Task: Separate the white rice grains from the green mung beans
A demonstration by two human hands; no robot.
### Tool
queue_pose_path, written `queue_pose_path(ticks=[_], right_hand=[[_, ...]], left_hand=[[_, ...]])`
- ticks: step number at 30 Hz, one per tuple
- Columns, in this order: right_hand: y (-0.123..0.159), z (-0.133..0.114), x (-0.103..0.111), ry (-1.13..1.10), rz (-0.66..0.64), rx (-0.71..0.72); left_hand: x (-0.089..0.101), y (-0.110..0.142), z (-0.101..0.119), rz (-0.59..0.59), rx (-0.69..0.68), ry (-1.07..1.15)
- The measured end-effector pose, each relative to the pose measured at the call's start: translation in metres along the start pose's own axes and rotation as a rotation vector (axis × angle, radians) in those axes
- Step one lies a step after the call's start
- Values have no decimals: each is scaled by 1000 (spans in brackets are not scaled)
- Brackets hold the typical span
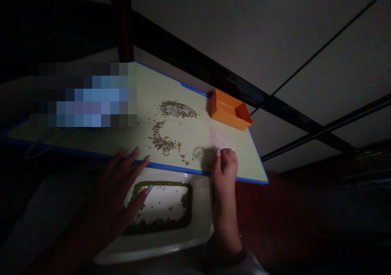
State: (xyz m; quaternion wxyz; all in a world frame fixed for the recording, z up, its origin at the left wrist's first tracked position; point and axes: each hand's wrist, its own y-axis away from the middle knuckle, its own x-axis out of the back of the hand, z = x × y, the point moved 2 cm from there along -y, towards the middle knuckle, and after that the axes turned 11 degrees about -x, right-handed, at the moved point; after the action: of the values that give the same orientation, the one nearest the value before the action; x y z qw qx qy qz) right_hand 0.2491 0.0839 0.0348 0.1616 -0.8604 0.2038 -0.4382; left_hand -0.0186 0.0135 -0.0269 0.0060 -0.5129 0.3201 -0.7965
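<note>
Left hand (117, 189) closest to camera, fingers splayed, nothing grasped that I can see; contact with desk edge unclear. White basin (201, 210) sits below and right of it, green grains (152, 226) ringing the floor. Risk, my judgement: loose grains near the desk's (250, 165) blue edge could drop off if either hand drags too close, and a forearm bump could tip the basin; a sideways slip of the right hand could mix white into green. Past the left fingertips, to the right: lower green pile (165, 140), then the mixed green-and-pale pile (177, 109) farther out. Next, a faint see-through curved item (203, 155), just left of the right hand (225, 163), which is clenched, apparently pinching it, grip partly hidden. White grains (220, 136) lie just beyond those knuckles; orange box (230, 110) farther beyond, near desk's far edge.
</note>
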Motion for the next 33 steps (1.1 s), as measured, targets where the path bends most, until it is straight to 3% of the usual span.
queue_pose_path(ticks=[33], right_hand=[[-11,-18,-15,35,-107,51]], left_hand=[[-2,2,-4,15,3,24]])
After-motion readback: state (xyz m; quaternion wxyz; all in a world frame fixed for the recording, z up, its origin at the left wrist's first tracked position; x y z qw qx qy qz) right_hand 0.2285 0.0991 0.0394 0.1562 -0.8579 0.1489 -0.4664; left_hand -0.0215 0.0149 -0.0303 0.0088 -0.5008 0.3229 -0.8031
